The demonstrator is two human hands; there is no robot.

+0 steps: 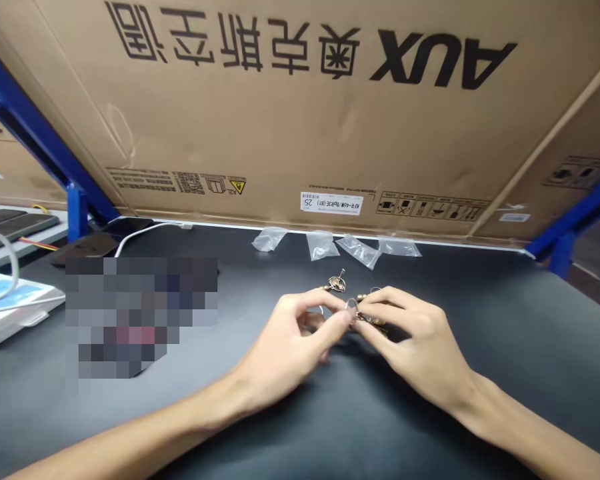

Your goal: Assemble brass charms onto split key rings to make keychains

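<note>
Both hands meet over the dark tabletop around one small metal keychain. My left hand [295, 340] pinches the silvery split ring [351, 305] of it between thumb and index finger. From the other side, my right hand [420, 340] grips the bronze-coloured keychain charm [377, 323] with its fingertips; the fingers cover much of its shape. Just beyond my left fingers lies a second bronze keychain [337, 283], with a round, openwork look. Part of another beaded bronze piece [363, 297] shows behind my right fingers, mostly hidden.
Several small clear plastic bags [323, 245] lie along the back edge. Behind them stands a large cardboard box [240, 133] between blue metal frame bars [35, 127]. At left are a blurred-out patch, a dark phone-like slab [87, 247], a white cable [140, 229] and a white box [10, 307].
</note>
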